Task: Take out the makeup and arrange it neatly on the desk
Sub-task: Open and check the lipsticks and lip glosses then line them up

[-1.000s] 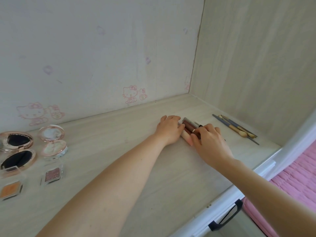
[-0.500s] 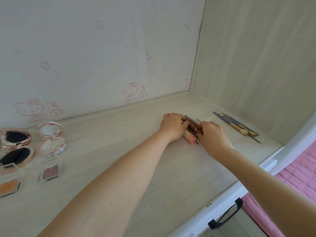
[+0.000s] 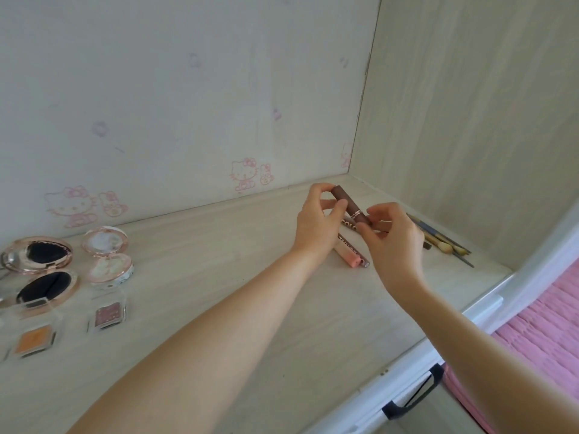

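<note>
A brown lip-gloss tube (image 3: pixel 351 208) is lifted above the desk (image 3: pixel 219 292), slanting from upper left to lower right. My left hand (image 3: pixel 316 225) pinches its upper end and my right hand (image 3: pixel 391 236) pinches its lower end. Below them on the desk lie a pink tube (image 3: pixel 349 255) and another lettered tube (image 3: pixel 349 225), partly hidden by my hands. Several thin makeup brushes and pencils (image 3: pixel 445 242) lie to the right by the side wall.
At the left edge sit two open compacts with black puffs (image 3: pixel 40 252), a round pearly compact (image 3: pixel 108 255) and two small clear eyeshadow pans (image 3: pixel 108 314). A white desk edge with a dark drawer handle (image 3: pixel 413 399) runs lower right; pink bedding (image 3: pixel 539 339) lies beyond.
Both hands were pressing the tubes together flat on the desk. Now they have lifted the brown tube off the desk and hold it by its two ends.
</note>
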A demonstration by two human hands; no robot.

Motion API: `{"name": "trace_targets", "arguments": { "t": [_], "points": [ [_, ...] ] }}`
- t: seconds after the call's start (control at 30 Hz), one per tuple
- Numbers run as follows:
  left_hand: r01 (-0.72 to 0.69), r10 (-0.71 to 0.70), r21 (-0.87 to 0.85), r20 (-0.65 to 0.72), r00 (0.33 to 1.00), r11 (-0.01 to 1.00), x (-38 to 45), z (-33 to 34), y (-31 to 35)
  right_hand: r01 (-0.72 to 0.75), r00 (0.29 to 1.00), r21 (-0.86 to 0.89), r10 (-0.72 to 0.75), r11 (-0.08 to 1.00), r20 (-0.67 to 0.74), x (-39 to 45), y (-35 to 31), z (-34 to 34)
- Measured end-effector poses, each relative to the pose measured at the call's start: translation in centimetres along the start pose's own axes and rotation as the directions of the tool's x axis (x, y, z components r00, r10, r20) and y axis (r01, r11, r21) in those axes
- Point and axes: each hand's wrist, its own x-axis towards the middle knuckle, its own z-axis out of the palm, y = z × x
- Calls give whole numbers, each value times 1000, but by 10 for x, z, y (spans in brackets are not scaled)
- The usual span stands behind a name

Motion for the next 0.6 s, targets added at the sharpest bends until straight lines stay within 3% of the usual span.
{"name": "trace_targets", "arguments": {
  "t": [0.13, 0.2, 0.37, 0.6],
  "points": [
    [68, -99, -225, -127, 987, 972, -18, -17, 16, -60, 998, 211, 66, 976, -21, -17, -25, 1],
    [136, -177, -320, -106, 978, 938, -27, -28, 24, -88, 996, 277, 91, 957, 2, -27, -36, 3],
    [180, -185, -274, 6, 983, 945, -54, -58, 34, -174, 984, 456, 138, 873, 113, -52, -58, 12],
    [128, -147, -207, -78, 986, 970, -81, -119, 42, -208, 953, 401, 91, 892, 291, -89, -80, 33]
  ]
}}
